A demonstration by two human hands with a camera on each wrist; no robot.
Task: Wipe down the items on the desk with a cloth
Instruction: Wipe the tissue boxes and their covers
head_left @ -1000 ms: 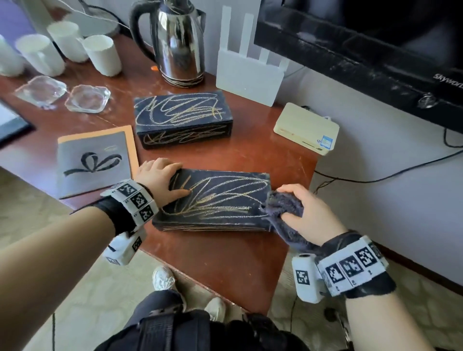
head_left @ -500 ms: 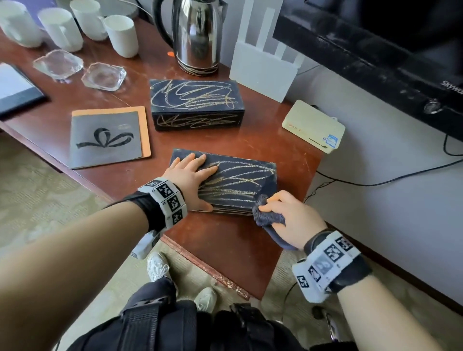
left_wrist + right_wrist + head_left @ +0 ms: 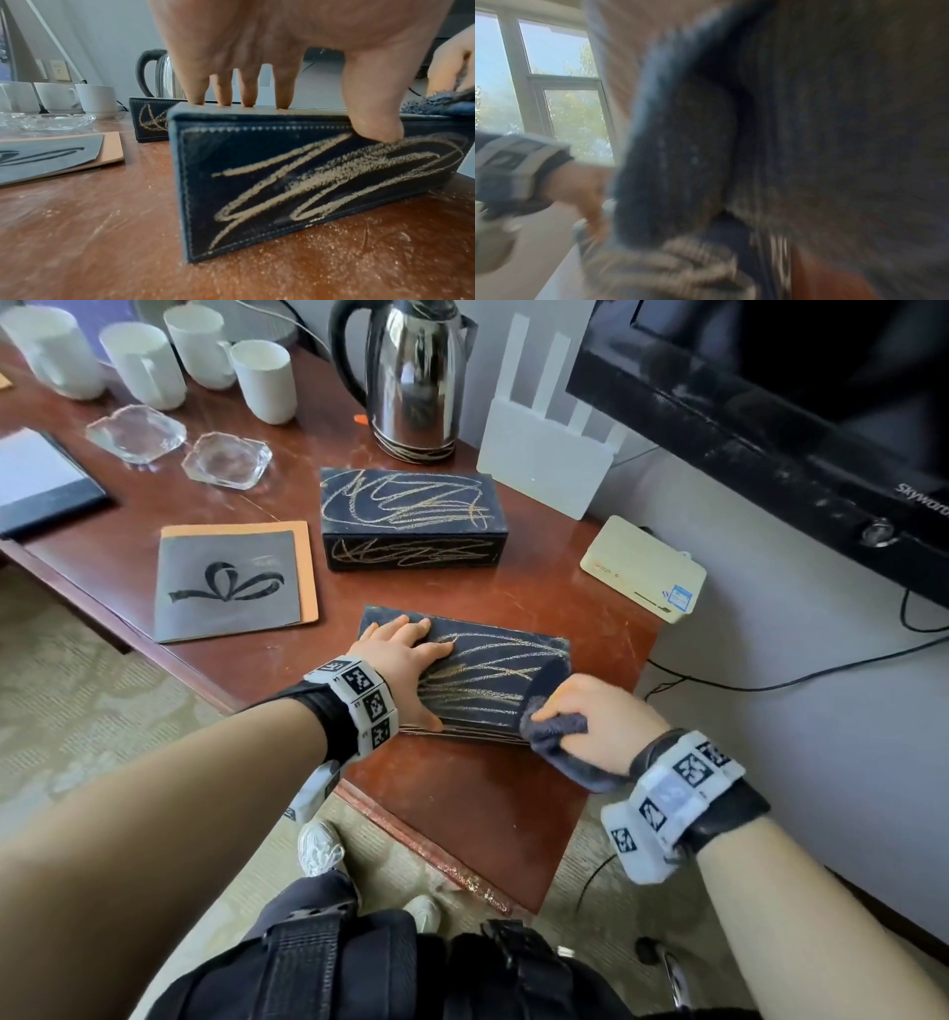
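A dark box scribbled with yellow chalk lines (image 3: 493, 680) lies near the desk's front right corner. My left hand (image 3: 405, 649) lies on its left end, the fingers straight across the top and the thumb (image 3: 372, 125) pressed on the front face (image 3: 308, 182). My right hand (image 3: 601, 716) grips a bunched dark blue-grey cloth (image 3: 554, 737) on the box's near right top corner. The left wrist view shows the cloth (image 3: 437, 103) on the top edge. The right wrist view is blurred and mostly filled by the cloth (image 3: 808, 142).
A second chalk-marked box (image 3: 411, 521) sits behind, with a grey notebook (image 3: 231, 582) to its left. Farther back stand a steel kettle (image 3: 416, 377), white cups (image 3: 262, 377), glass ashtrays (image 3: 226, 459) and a white router (image 3: 544, 449). A cream device (image 3: 642, 567) and a TV (image 3: 770, 403) are at right.
My right hand has carried the cloth from the box's right end round to its near right top corner. The left hand has stayed on the box's left end.
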